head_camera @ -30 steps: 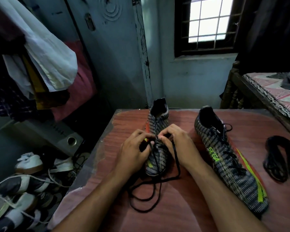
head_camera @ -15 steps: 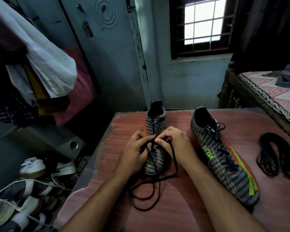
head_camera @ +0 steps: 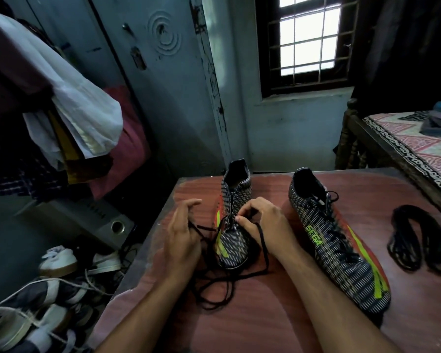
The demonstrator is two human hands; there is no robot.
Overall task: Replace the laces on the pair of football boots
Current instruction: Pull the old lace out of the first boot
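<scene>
Two football boots stand on a reddish wood-grain tabletop (head_camera: 278, 314), toes toward the near edge, heels toward the far wall. The left boot (head_camera: 233, 225) sits at the middle of the tabletop between both hands; the right boot (head_camera: 336, 240) lies just right of it, angled, with black lacing across its upper. Left hand (head_camera: 182, 238) is off to the left of the left boot, not touching it; its grip is closed on a strand of the black lace (head_camera: 229, 278), fingers curled with the strand drawn taut from the boot's eyelets to the hand. Right hand (head_camera: 262, 222) rests on top of the left boot at mid-upper, thumb and forefinger pinched together on the lace at the eyelets, other fingers curled. The rest of that lace trails in loose loops on the tabletop just near of the boot's toe, between the two forearms. A bundle of spare black laces (head_camera: 418, 243) lies coiled at the right side of the tabletop, well apart from the hands. Left of the tabletop: hanging clothes (head_camera: 69, 108), a speaker (head_camera: 97, 220), shoes on the floor (head_camera: 35, 301). Far: a barred window (head_camera: 308, 36). Far right: a bed (head_camera: 418, 146) with a patterned cover.
</scene>
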